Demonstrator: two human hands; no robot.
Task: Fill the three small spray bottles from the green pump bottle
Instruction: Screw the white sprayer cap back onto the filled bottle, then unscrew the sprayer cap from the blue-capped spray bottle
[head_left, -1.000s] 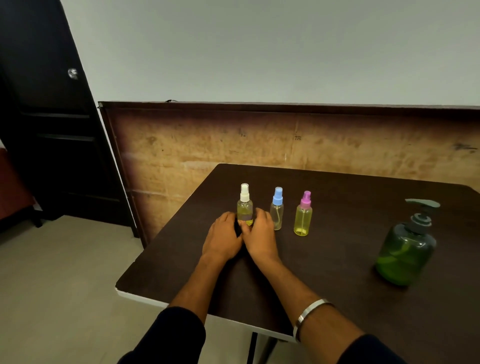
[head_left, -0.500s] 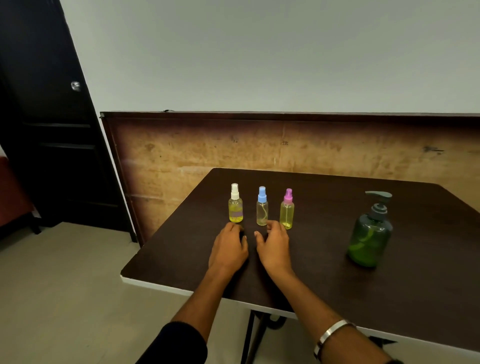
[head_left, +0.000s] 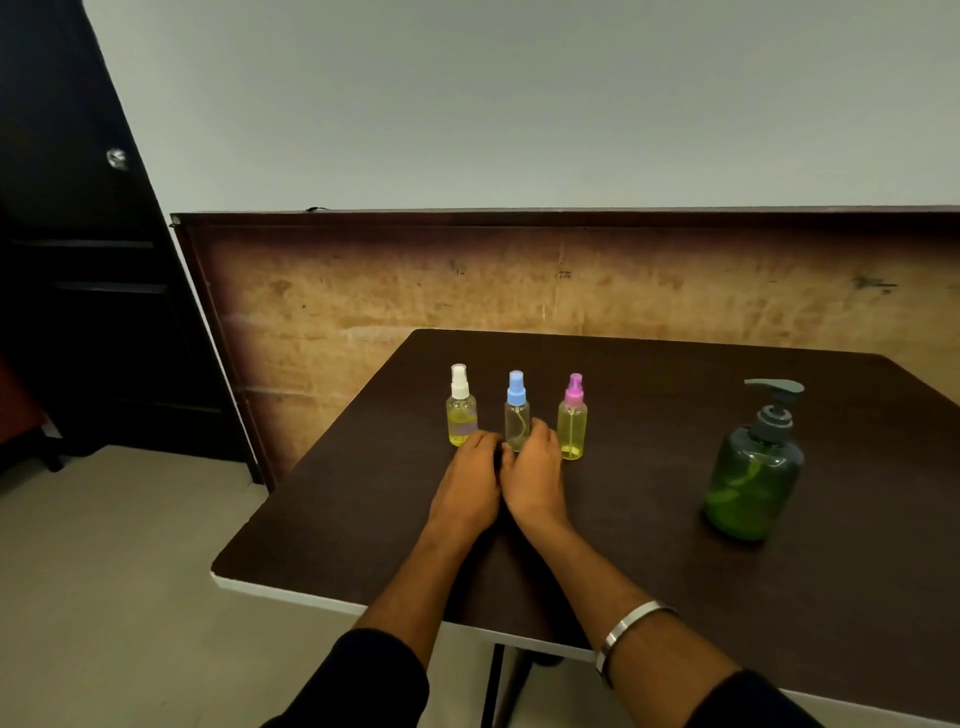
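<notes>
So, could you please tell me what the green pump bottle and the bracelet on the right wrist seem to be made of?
The green pump bottle looks like translucent tinted plastic, since the liquid shows through its glossy wall. The bracelet looks like polished metal, silvery with a bright glint, though that is not certain.

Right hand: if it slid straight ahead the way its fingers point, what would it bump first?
Most likely the blue-capped spray bottle; the right hand already has fingertips at its base, though actual contact is unclear.

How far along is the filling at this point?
Nothing in progress: all three spray bottles, white-capped, blue-capped and pink-capped, stand capped and hold yellowish liquid. The pump bottle stands apart, untouched. Both hands rest before the blue-capped one. Whether filling is finished, I cannot tell.
</notes>
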